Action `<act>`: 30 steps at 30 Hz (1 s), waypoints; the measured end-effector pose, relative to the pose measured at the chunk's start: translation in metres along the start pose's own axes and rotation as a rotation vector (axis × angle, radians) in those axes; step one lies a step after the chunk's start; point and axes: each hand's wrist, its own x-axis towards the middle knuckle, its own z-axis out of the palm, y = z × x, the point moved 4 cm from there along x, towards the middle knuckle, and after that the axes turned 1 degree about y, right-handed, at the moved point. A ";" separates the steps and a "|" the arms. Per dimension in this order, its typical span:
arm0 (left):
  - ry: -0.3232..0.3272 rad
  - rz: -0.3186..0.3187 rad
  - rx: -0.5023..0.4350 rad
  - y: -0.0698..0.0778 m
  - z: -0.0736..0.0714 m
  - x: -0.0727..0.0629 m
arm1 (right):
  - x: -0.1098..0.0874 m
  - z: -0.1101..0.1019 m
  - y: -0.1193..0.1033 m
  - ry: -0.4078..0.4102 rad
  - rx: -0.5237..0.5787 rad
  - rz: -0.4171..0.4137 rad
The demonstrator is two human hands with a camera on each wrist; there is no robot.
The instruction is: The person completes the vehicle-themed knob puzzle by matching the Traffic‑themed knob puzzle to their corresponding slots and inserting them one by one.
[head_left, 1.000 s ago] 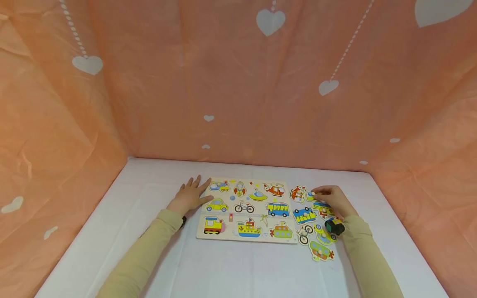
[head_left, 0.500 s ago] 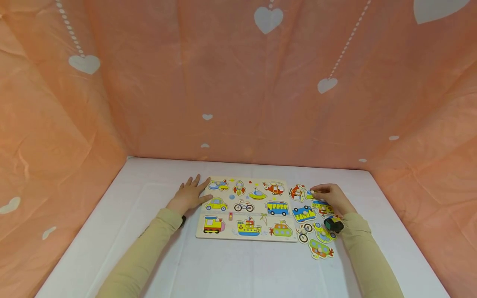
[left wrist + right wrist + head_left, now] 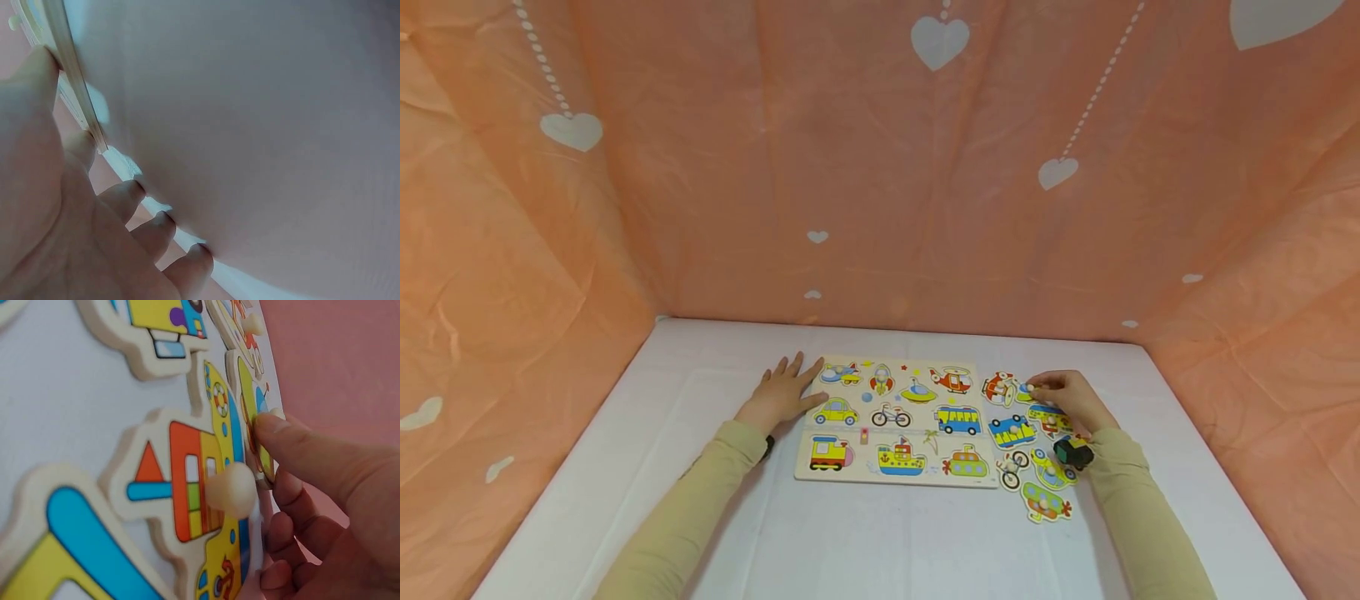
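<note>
My left hand (image 3: pixel 781 396) lies spread at the left edge of a wooden vehicle puzzle board (image 3: pixel 865 414). In the left wrist view, the thumb and index finger touch the board's edge (image 3: pixel 78 81); the other fingertips rest on the white surface. Right of the board, my right hand (image 3: pixel 1073 402) pinches a flying saucer puzzle piece (image 3: pixel 1023 392) at its knob. The right wrist view has the thumb on the saucer piece (image 3: pixel 247 381), the remaining fingers curled beneath, the index finger partly hidden. A ship piece (image 3: pixel 187 481) with a round knob lies just beside it.
Around the right hand lie helicopter (image 3: pixel 998 389), bus (image 3: pixel 1011 433), bicycle (image 3: pixel 1013 471), car (image 3: pixel 1051 471) and submarine (image 3: pixel 1045 502) pieces. An airplane (image 3: pixel 840 374) and a rocket (image 3: pixel 882 380) show on the board's top row. Orange cloth (image 3: pixel 880 208) with hearts encloses the white table (image 3: pixel 835 542).
The head view has tilted very slightly. Both hands, the board and the loose pieces otherwise stay where they were.
</note>
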 end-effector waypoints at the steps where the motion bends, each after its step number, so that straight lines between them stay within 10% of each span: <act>1: 0.001 0.003 0.001 0.000 0.000 0.000 | 0.000 0.000 0.000 0.004 0.006 0.006; 30: 0.002 -0.001 0.006 -0.002 0.002 0.001 | -0.003 -0.010 0.005 0.067 -0.096 0.004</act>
